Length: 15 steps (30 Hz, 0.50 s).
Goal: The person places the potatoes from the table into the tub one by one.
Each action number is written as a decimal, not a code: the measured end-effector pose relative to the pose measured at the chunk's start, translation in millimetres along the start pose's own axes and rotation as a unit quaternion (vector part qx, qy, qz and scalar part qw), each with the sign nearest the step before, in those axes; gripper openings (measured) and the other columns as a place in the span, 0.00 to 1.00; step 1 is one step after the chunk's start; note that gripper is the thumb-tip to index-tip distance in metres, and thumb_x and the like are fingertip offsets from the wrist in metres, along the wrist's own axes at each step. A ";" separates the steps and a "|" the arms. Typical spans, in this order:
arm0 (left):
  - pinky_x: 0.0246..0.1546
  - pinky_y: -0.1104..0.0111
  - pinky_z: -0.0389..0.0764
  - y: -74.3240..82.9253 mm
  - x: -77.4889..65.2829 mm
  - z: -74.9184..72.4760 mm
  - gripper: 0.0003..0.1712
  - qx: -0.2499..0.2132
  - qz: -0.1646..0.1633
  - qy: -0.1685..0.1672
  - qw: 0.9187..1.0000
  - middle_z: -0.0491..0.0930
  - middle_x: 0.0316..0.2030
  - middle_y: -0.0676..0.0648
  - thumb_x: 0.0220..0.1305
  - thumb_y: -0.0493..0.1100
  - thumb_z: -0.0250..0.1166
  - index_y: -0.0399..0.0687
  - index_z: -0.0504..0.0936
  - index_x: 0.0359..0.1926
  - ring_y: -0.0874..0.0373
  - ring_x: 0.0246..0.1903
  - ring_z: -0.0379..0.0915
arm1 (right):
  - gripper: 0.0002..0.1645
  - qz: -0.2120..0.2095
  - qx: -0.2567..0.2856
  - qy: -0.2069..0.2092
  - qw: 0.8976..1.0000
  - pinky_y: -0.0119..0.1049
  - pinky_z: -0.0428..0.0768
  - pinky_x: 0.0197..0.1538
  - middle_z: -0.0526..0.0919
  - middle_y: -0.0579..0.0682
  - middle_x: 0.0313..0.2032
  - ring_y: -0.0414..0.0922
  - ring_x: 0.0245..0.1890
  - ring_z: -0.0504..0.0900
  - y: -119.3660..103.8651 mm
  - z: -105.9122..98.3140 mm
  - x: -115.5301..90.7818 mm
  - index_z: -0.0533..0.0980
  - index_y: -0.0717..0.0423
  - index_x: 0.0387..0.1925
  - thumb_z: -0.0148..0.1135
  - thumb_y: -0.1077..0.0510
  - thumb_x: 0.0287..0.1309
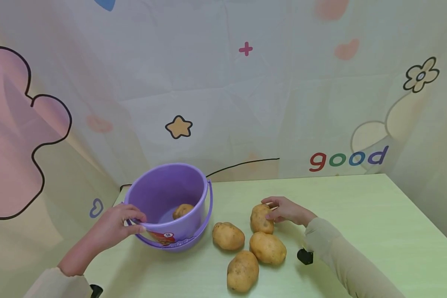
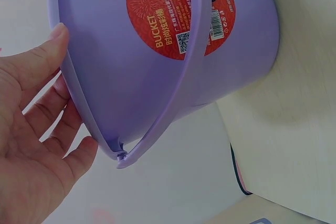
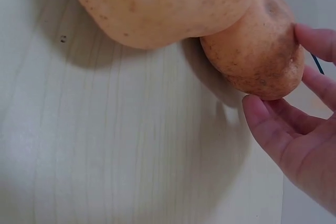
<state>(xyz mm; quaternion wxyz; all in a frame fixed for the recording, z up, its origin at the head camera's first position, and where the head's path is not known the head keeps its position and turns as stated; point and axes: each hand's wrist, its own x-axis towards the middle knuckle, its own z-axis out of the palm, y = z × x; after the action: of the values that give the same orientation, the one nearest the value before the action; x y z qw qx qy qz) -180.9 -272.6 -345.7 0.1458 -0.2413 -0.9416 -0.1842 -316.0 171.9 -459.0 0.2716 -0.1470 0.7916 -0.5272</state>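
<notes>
At the left of the table stands a purple bucket [image 1: 166, 194] with a red label [image 2: 181, 14] and its handle [image 2: 176, 87] hanging down the near side. My left hand [image 1: 121, 221] holds the bucket's near-left rim between thumb and fingers. One potato [image 1: 182, 210] lies inside the bucket. Right of the bucket, my right hand [image 1: 288, 211] grips the farthest potato [image 1: 261, 219] of the group from its right side. In the right wrist view thumb and fingers touch that potato [image 3: 257, 51]; whether it is off the table, I cannot tell.
Nearer me on the pale green table [image 1: 342, 207] lie more potatoes: one beside the bucket [image 1: 228, 236], one touching or nearly touching the gripped potato [image 1: 267, 248], and one closest to me [image 1: 243, 271]. A printed cloth backdrop [image 1: 227, 91] rises behind the table.
</notes>
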 end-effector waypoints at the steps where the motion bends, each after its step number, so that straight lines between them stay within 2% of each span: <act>1: 0.28 0.72 0.68 0.0 0.0 -0.1 0.10 0.000 -0.001 -0.001 1.000 0.77 0.27 0.60 0.39 0.38 0.71 0.55 0.80 0.24 0.67 0.29 0.66 | 0.37 0.002 0.002 0.000 1.000 0.43 0.76 0.44 0.65 0.64 0.56 0.47 0.45 0.73 0.3 0.0 0.0 0.58 0.63 0.60 0.61 0.60 0.48; 15: 0.29 0.71 0.69 0.5 -0.1 -0.5 0.09 0.003 -0.003 -0.004 1.000 0.77 0.27 0.59 0.39 0.38 0.71 0.55 0.81 0.25 0.66 0.30 0.66 | 0.39 0.009 0.025 0.015 1.000 0.40 0.77 0.39 0.64 0.65 0.54 0.46 0.38 0.74 1.0 5.0 -1.7 0.57 0.62 0.60 0.62 0.61 0.46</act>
<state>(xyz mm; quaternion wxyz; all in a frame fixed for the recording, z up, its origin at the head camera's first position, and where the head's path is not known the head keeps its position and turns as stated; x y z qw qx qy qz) -180.5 -272.4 -345.2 0.1421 -0.2385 -0.9435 -0.1809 -311.7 169.3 -460.9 0.2679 -0.1246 0.7836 -0.5465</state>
